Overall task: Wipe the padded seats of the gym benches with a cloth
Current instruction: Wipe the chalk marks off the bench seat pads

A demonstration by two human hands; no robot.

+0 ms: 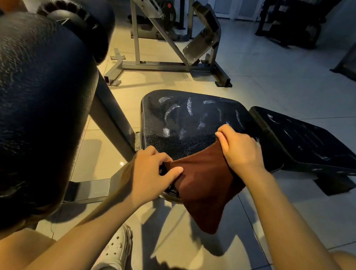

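Note:
A dark brown cloth (205,180) is stretched between both hands over the near edge of a black padded seat (190,122), and its lower corner hangs down past the seat toward the floor. My left hand (152,172) pinches the cloth's left corner with thumb and curled fingers. My right hand (238,147) grips the right corner from above. The seat's leather shows whitish worn streaks. A second black pad (306,140) adjoins the seat on the right.
A large black padded roller or backrest (36,95) fills the left side, on a grey steel post (112,121). A grey machine frame (170,64) stands behind the seat on the tiled floor. More dark equipment (290,19) stands at the far right. My white clog (116,250) is below.

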